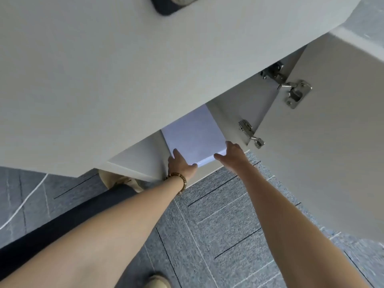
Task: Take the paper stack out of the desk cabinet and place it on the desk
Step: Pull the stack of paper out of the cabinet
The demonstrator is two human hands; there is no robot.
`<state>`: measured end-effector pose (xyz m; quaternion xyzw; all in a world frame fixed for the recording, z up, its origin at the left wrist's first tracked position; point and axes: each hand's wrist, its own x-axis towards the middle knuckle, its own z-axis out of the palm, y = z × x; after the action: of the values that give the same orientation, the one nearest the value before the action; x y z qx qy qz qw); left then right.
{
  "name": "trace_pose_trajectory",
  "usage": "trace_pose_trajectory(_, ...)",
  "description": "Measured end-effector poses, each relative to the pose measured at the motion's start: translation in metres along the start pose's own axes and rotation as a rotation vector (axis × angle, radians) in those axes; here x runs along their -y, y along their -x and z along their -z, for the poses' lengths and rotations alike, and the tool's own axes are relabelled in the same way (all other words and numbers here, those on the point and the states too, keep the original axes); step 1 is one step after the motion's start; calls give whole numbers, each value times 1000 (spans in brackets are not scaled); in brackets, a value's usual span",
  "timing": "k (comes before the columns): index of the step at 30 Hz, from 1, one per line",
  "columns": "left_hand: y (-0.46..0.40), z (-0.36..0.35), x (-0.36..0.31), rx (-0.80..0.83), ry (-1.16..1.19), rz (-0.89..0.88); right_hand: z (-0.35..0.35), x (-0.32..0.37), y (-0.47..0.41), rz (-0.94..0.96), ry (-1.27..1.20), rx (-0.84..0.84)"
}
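At the far left of the frame a thin white cable [25,196] trails across the grey carpet [218,221]. The pale desk [104,69] fills the upper left and centre, a dark object [166,6] sitting at its top edge. Below centre, the left hand [180,163], a beaded bracelet [178,179] on its wrist, is clamped on the near left corner of the paper stack [193,138], thumb on top. The stack lies inside the desk cabinet [234,104], its near edge jutting out past the opening. Just right, the right hand [230,154] grips the stack's near right corner. Further right, the cabinet door [332,152] stands open, two metal hinges [295,92] showing.
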<state>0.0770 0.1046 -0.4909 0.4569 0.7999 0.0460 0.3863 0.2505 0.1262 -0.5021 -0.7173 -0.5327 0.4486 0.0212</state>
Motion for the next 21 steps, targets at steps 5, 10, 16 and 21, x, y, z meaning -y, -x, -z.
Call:
trace_pose_trajectory(5, -10, -16, 8, -32, -12, 54, -17, -9, -18, -16, 11, -26)
trace_pose_trajectory(10, -19, -35, 13, -33, 27, 133, -24, -13, -34, -11, 57, -86)
trace_pose_trajectory(16, -28, -47, 14, -25, 119, 171, -21, -20, -53, -65, 4, -129)
trace_pose_trajectory(21, -35, -49, 18, -58, 123, 180, -22, -24, -67, -84, -43, -123)
